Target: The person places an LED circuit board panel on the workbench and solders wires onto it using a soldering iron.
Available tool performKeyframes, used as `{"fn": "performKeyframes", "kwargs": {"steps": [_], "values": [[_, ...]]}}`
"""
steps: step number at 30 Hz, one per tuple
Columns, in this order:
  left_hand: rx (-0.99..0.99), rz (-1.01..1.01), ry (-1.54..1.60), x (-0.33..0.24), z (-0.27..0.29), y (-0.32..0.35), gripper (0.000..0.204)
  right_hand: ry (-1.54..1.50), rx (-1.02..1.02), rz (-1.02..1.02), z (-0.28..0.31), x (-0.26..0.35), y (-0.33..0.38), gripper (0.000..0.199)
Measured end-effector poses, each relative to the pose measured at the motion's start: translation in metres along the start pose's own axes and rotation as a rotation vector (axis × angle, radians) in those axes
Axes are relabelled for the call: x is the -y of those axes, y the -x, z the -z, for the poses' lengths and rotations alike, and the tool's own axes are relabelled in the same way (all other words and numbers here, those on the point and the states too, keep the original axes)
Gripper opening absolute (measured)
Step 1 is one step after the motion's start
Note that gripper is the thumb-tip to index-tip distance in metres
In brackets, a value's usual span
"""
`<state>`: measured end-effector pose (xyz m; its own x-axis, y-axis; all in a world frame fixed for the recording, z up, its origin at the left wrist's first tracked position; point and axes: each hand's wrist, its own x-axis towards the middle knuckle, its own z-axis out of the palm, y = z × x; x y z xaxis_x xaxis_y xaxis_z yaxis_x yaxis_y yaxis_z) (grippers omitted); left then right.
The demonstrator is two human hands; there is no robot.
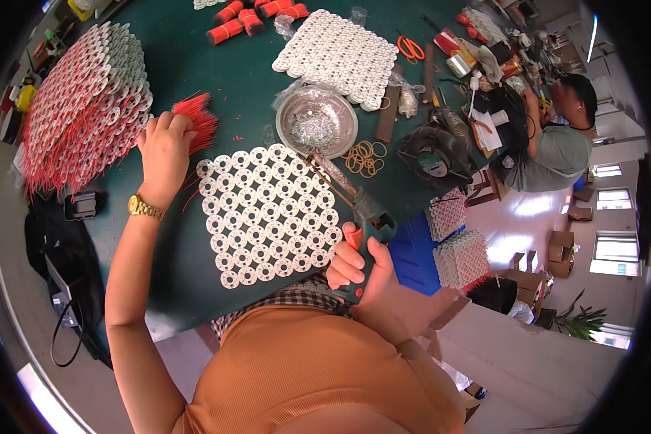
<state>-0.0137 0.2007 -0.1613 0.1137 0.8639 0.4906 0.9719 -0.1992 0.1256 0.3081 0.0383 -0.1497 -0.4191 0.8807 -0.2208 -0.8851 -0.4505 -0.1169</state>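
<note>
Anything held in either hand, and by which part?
Right hand: dark grey-green soldering gun, by its handle. Left hand: at thin red wire bundle; hold can't be told.

We see a shiny metal bowl [317, 124] at twelve o'clock, smooth white discs [269, 215] towards nine, and dull plastic-looking casing on the hand tool [369, 210] at three.

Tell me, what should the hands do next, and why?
Maybe the left hand should draw out a strand from the red wires, because it is right beside them, while the right hand holds a tool near the sheet of white rings.
</note>
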Motion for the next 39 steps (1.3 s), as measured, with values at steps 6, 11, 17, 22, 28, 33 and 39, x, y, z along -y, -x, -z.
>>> {"fn": "performKeyframes", "kwargs": {"steps": [6,11,17,22,28,33,39], "values": [[-0.007,0.025,0.093,-0.002,-0.003,-0.001,0.009,-0.065,0.106,0.002,0.0,0.004,0.009,0.038],[-0.089,-0.059,0.154,0.006,0.0,0.008,0.009,-0.028,0.205,-0.047,0.007,0.006,0.014,0.043],[-0.03,0.242,0.612,-0.014,0.036,0.027,0.009,0.254,0.254,0.032,-0.003,0.01,0.019,0.051],[0.148,0.312,0.71,-0.028,0.051,0.063,0.007,0.907,0.056,0.167,-0.025,-0.008,0.012,0.053],[0.268,0.492,0.715,-0.032,0.047,0.076,0.006,1.389,0.065,0.124,-0.011,-0.029,-0.017,0.038],[0.145,0.321,0.502,-0.028,0.035,0.078,0.007,1.729,0.161,0.203,-0.004,-0.04,-0.027,0.035],[0.114,0.282,0.486,-0.029,0.032,0.081,0.005,2.002,0.188,0.183,-0.007,-0.044,-0.036,0.021]]}}
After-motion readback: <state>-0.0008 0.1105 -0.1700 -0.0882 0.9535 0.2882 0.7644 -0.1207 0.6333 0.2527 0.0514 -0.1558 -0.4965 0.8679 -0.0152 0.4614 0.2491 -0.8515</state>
